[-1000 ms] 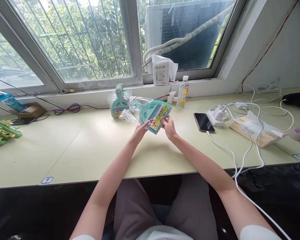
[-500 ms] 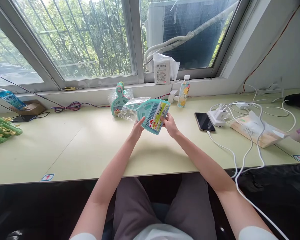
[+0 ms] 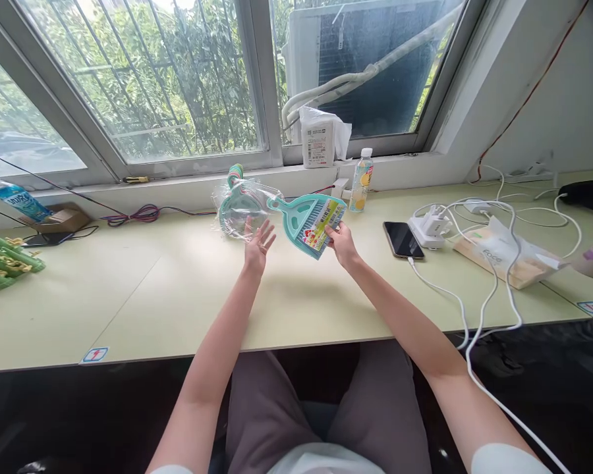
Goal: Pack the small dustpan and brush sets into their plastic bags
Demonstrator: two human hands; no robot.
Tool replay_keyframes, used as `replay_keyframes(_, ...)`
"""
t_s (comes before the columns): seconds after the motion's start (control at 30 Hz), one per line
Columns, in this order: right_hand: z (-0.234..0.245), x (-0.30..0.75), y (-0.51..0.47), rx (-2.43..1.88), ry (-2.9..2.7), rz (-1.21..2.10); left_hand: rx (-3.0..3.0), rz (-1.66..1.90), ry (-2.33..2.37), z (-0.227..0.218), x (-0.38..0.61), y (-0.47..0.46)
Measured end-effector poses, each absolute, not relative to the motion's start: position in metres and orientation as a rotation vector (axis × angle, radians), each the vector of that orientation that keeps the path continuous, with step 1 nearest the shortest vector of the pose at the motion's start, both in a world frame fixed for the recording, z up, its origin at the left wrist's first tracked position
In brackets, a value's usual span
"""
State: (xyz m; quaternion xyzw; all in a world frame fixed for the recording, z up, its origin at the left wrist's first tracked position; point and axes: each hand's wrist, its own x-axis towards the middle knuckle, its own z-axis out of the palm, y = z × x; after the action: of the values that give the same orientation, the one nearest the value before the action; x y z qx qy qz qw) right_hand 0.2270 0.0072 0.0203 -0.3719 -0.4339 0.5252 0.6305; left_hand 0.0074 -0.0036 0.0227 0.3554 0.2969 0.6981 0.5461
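A mint-green dustpan and brush set (image 3: 296,214) with a yellow printed label is held up over the table by my right hand (image 3: 342,243), thumb on its front, fingers behind. Its handle points left. My left hand (image 3: 257,245) is off the set, fingers spread, just in front of a clear plastic bag (image 3: 244,217). That crumpled bag reaches to the tip of the handle; whether it touches the handle I cannot tell. Partly hidden by the bag, a stack of similar dustpans (image 3: 234,178) stands behind it near the window sill.
Right of the set stand a drink bottle (image 3: 360,181) and a phone (image 3: 404,239) on a cable beside a white charger (image 3: 429,227). Further right lie a tissue pack (image 3: 511,257) and loose white cables. Left are green stalks (image 3: 10,260), a blue bottle (image 3: 22,199) and coiled wire (image 3: 141,214).
My left hand has let go of the dustpan set and moved left, its fingers opening. The bag has come off the handle to the left. My right hand has shifted the set slightly right.
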Motion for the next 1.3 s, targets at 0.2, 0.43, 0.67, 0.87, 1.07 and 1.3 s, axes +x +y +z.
replay_keyframes(0.2, 0.012, 0.236, 0.015, -0.998, -0.977, 1.033, 0.779, 1.707, 0.784, 0.028, -0.01, -0.001)
replay_keyframes(0.43, 0.015, 0.236, 0.015, -0.942, -1.008, 1.109, 0.741, 1.709, 0.795, 0.031, -0.006, -0.003)
replay_keyframes(0.67, 0.016, 0.228, 0.012, -1.005, -1.069, 1.294, 0.806, 1.726, 0.731, 0.024, -0.009, 0.003)
replay_keyframes(0.87, 0.01, 0.232, 0.015, -1.101, -0.961, 1.217, 0.824, 1.715, 0.739, 0.022, -0.014, 0.003)
replay_keyframes(1.07, 0.009, 0.224, 0.008, -1.059, -0.89, 1.324, 0.911, 1.694, 0.771, 0.018, -0.015, 0.005)
replay_keyframes(1.3, 0.01, 0.214, 0.0, -0.971, -0.986, 1.418, 0.832, 1.603, 0.726, 0.012, -0.003, 0.006)
